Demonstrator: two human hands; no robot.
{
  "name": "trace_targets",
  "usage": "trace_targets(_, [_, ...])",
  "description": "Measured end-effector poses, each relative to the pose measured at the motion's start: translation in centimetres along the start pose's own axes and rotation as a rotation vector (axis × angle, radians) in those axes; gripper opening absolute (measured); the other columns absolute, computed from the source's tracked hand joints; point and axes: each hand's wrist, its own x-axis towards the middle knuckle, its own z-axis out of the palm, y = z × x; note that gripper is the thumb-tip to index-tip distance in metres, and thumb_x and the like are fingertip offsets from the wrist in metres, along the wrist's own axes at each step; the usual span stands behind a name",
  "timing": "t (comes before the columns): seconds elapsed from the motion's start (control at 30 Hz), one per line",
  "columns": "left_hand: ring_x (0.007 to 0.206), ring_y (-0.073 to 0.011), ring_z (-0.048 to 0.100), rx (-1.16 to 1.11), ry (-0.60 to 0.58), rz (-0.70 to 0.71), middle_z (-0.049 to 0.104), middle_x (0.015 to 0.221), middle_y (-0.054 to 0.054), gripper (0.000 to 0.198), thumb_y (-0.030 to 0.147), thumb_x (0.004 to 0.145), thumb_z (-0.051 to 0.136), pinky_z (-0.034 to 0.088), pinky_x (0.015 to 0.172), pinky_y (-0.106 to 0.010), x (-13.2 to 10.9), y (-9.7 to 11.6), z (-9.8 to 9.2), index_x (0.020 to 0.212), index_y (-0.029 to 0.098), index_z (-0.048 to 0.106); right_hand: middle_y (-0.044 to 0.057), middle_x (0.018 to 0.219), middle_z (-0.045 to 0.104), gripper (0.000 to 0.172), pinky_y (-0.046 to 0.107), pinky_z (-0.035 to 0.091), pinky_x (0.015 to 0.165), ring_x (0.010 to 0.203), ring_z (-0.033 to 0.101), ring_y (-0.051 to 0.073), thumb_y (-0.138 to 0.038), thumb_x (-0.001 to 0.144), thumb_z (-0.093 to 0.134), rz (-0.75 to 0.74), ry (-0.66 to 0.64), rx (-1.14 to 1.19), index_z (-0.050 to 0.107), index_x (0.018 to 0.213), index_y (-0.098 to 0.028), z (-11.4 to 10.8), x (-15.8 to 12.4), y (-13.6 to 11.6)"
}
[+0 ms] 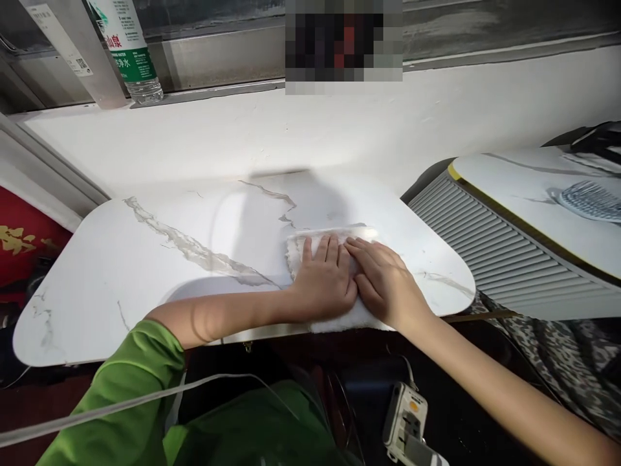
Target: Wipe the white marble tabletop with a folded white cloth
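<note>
A white fluffy cloth point(350, 320) lies spread on the white marble-patterned tabletop point(169, 278), right of its middle and reaching over the front edge. My left hand point(324, 281) rests flat on this cloth, fingers stretched out and pointing towards the wall. Beside it, my right hand point(388, 281) also lies on the cloth, its fingers straight and angled to the left. The two hands meet over the cloth, and both palms are hidden. Neither hand has its fingers wrapped round anything.
A water bottle with a green label point(136, 58) and a translucent cylinder point(92, 52) stand on the window ledge. At the right is a ribbed cabinet point(509, 252) with a hairbrush point(589, 200) on top. A power strip point(407, 421) and a white cable point(145, 396) are below the table.
</note>
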Motion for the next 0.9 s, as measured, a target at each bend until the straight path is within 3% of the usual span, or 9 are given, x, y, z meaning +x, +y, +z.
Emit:
trace_targets(0.1, [0.151, -0.031, 0.022, -0.018, -0.007, 0.015, 0.028, 0.161, -0.022, 0.059, 0.03, 0.1, 0.031, 0.012, 0.124, -0.053, -1.0, 0.1, -0.3, 0.15, -0.001, 0.034, 0.015, 0.133, 0.064, 0.051, 0.056, 0.043, 0.111, 0.128, 0.057, 0.032, -0.014, 0.083, 0.04, 0.021, 0.013, 0.001, 0.057, 0.131, -0.017, -0.3, -0.6, -1.0])
trace_targets(0.23, [0.151, -0.0293, 0.023, -0.052, -0.006, 0.003, 0.029, 0.161, -0.02, 0.057, 0.03, 0.1, 0.032, 0.014, 0.124, -0.052, 0.2, -0.9, -0.5, 0.149, 0.001, 0.035, 0.013, 0.13, 0.065, 0.051, 0.055, 0.046, 0.107, 0.124, 0.059, 0.033, -0.016, 0.081, 0.042, 0.037, 0.021, 0.034, 0.059, 0.129, -0.02, 0.4, 1.0, -0.1])
trace_targets(0.37, [0.151, -0.0269, 0.023, -0.053, -0.003, -0.036, 0.03, 0.161, -0.018, 0.057, 0.029, 0.1, 0.028, 0.011, 0.124, -0.051, 3.4, -3.3, -0.5, 0.15, 0.003, 0.033, 0.013, 0.126, 0.068, 0.047, 0.054, 0.046, 0.106, 0.121, 0.06, 0.034, -0.018, 0.083, 0.042, 0.045, 0.031, 0.046, 0.062, 0.125, -0.019, 2.1, 4.8, 1.8])
trace_targets(0.7, [0.148, -0.0205, 0.03, -0.044, 0.08, -0.168, 0.037, 0.159, -0.01, 0.054, 0.025, 0.099, 0.025, 0.013, 0.125, -0.042, 15.2, -12.6, -0.9, 0.15, 0.01, 0.037, 0.014, 0.114, 0.072, 0.04, 0.045, 0.047, 0.1, 0.111, 0.064, 0.032, -0.016, 0.084, 0.037, 0.094, 0.029, 0.016, 0.069, 0.11, -0.016, 8.0, 18.9, 7.2])
trace_targets(0.8, [0.147, -0.0205, 0.032, -0.038, 0.103, -0.199, 0.04, 0.157, -0.009, 0.053, 0.024, 0.099, 0.025, 0.015, 0.125, -0.041, 16.6, -13.7, -1.0, 0.148, 0.011, 0.04, 0.013, 0.116, 0.072, 0.042, 0.045, 0.047, 0.101, 0.112, 0.063, 0.032, -0.017, 0.084, 0.038, 0.103, 0.02, 0.023, 0.068, 0.113, -0.018, 8.8, 20.8, 8.2])
trace_targets(0.9, [0.148, -0.0207, 0.031, -0.026, 0.117, -0.216, 0.039, 0.158, -0.009, 0.053, 0.025, 0.099, 0.025, 0.015, 0.125, -0.042, 16.5, -13.8, -0.9, 0.148, 0.011, 0.04, 0.014, 0.119, 0.071, 0.043, 0.044, 0.046, 0.102, 0.113, 0.062, 0.032, -0.017, 0.085, 0.037, 0.091, 0.0, 0.022, 0.068, 0.116, -0.015, 8.6, 20.9, 8.0])
